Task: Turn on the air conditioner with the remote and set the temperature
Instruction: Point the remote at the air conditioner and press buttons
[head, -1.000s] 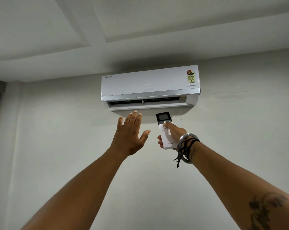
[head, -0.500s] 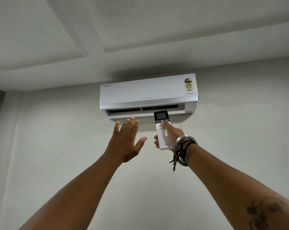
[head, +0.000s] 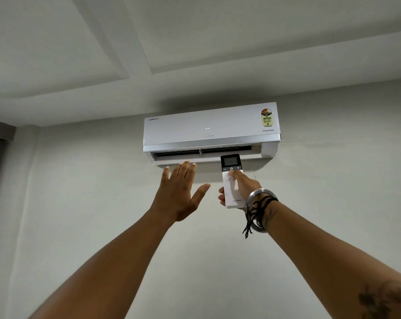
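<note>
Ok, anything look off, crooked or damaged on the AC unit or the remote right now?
Nothing stands out. The air conditioner sits level on the wall, casing intact, louver open. The remote looks whole, held upright in the right hand, thumb on its upper buttons. The left hand is open, raised below the vent, touching nothing.

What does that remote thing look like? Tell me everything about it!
The remote is a slim white plastic bar with a dark top. That top holds a small grey screen and, below it, a row with minus, power and plus signs. A few pale round buttons sit on the white part, and grey lettering is near the bottom. The right hand holds it upright, pointed at the air conditioner, with the thumb resting just under the dark row. The screen's reading is too small to tell.
</note>
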